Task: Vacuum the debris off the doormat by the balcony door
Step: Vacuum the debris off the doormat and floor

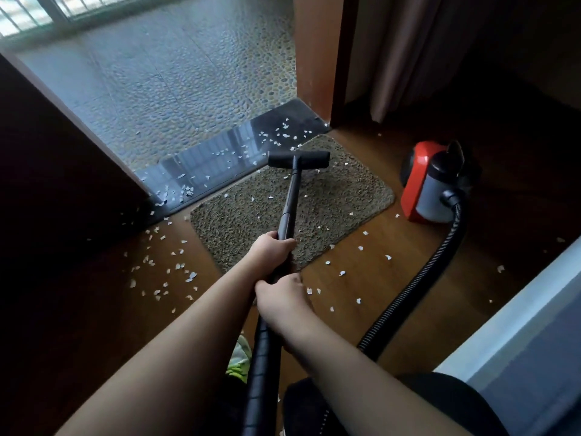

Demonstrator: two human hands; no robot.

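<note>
A grey-brown doormat (339, 196) lies on the wooden floor against the dark door threshold (220, 158). Small white scraps of debris (251, 199) dot the mat, the threshold and the floor around it. The black vacuum wand (290, 196) runs from my hands to the T-shaped nozzle (298, 159), which sits at the mat's far edge by the threshold. My left hand (272, 250) grips the wand higher up. My right hand (283, 297) holds it just below, where the ribbed hose begins.
The red and grey vacuum body (430, 184) stands right of the mat, its black hose (418, 278) curving over the floor toward me. An open door panel (63, 171) lies to the left, a curtain (418, 48) and door frame to the right. Pebbled balcony floor (188, 73) lies beyond.
</note>
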